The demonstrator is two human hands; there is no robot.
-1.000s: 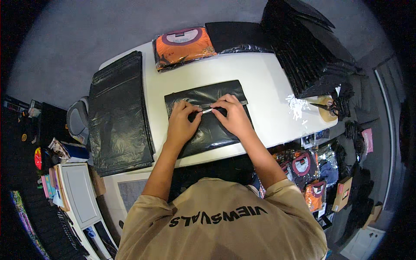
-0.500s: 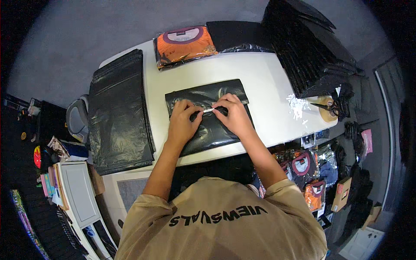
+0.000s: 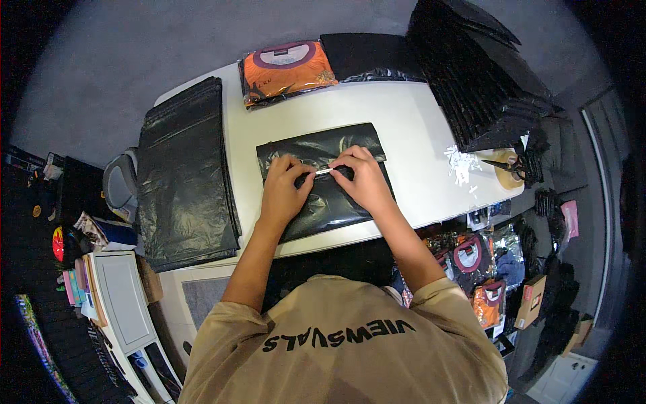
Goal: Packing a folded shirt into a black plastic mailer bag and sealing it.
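Note:
A black plastic package (image 3: 323, 209) lies flat near the front edge of the white table (image 3: 417, 135), its upper part folded over as a flap. Over the flap's lower edge, a small white strip (image 3: 323, 172) stretches between my two hands. My left hand (image 3: 288, 188) pinches its left end between thumb and fingers. The other end is in the fingertips of my right hand (image 3: 361, 178). Both hands rest on or just over the package. Whether the strip is stuck to the plastic cannot be made out.
Black plastic bags (image 3: 182, 175) are stacked at the left. A bagged orange shirt (image 3: 289, 71) and a black package (image 3: 370, 57) lie at the back. Black bags (image 3: 464, 87) pile up at back right, near white slips (image 3: 461, 165), scissors (image 3: 499, 165) and a tape roll (image 3: 506, 178).

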